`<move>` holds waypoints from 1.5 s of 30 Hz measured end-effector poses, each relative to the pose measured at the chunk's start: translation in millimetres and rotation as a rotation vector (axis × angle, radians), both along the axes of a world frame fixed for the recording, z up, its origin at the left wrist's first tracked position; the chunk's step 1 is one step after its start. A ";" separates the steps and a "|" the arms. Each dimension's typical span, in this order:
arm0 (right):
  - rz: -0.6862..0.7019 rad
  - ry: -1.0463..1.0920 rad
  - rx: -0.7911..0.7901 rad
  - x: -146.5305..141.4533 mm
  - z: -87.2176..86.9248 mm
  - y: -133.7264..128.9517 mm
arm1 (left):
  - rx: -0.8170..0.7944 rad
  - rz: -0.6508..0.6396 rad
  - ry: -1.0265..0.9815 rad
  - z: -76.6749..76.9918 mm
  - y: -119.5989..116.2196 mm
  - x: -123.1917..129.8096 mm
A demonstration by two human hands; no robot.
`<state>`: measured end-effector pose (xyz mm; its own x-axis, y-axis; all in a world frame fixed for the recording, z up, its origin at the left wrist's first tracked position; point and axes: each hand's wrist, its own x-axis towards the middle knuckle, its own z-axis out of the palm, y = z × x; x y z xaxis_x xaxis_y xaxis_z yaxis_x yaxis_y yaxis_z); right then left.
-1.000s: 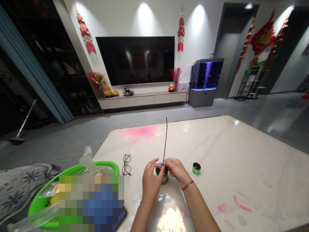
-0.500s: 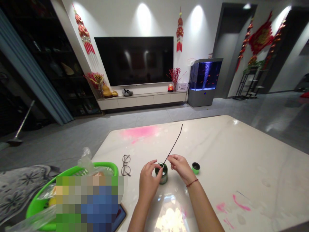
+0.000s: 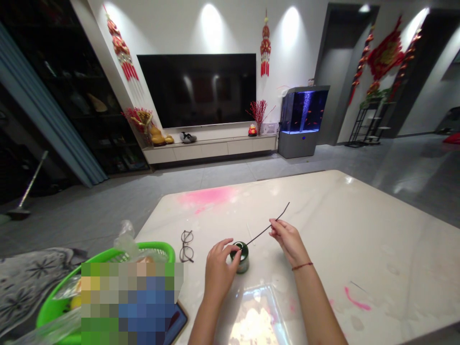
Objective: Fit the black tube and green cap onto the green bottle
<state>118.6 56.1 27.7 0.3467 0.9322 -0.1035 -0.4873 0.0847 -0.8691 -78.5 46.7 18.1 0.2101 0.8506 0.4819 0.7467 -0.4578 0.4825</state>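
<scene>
A small green glass jar (image 3: 242, 263) stands upright on the pale table. My left hand (image 3: 219, 268) is at the jar's left side, thumb and index finger pinched at its mouth around the lower end of a thin black stick (image 3: 259, 235). From the jar's mouth the stick slants up to the right, bending a little near its far end. My right hand (image 3: 287, 237), with a red cord on the wrist, pinches the stick along its upper part. The jar's inside is partly hidden by my left fingers.
On the table (image 3: 316, 201) lie glasses (image 3: 187, 246) left of the jar and a dark-screened device (image 3: 178, 322) at the near left. A green basket (image 3: 163, 247) holds bags and blurred items. Pink stains mark the tabletop.
My right hand has moved right and slightly up along the stick, which now leans lower to the right. My right forearm now covers the small green cap. My left hand has barely moved.
</scene>
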 end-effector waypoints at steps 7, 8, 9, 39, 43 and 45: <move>-0.142 0.051 0.026 13.6 -1.6 -1.5 | -0.013 0.003 -0.017 -0.2 -0.7 0.9; -0.164 0.049 0.029 15.0 -1.3 -2.0 | -0.013 0.003 -0.023 -0.8 -0.5 1.0; -0.181 0.046 0.031 16.2 -0.6 -2.7 | -0.014 0.002 -0.030 -1.6 -0.2 1.0; -0.012 -0.357 0.106 -36.3 2.9 4.3 | -0.198 0.046 -0.145 -13.2 6.0 -3.1; 0.065 -0.493 0.120 -52.9 -4.0 5.5 | -0.194 0.036 -0.132 -13.3 5.8 -3.5; 0.084 -0.543 0.118 -58.4 -7.4 6.4 | -0.188 0.035 -0.130 -13.8 6.0 -3.8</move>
<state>60.2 62.4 20.3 0.2451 0.9535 0.1757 0.0181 0.1767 -0.9841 -82.4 52.7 4.3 0.1257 0.9335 0.3357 0.6865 -0.3262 0.6499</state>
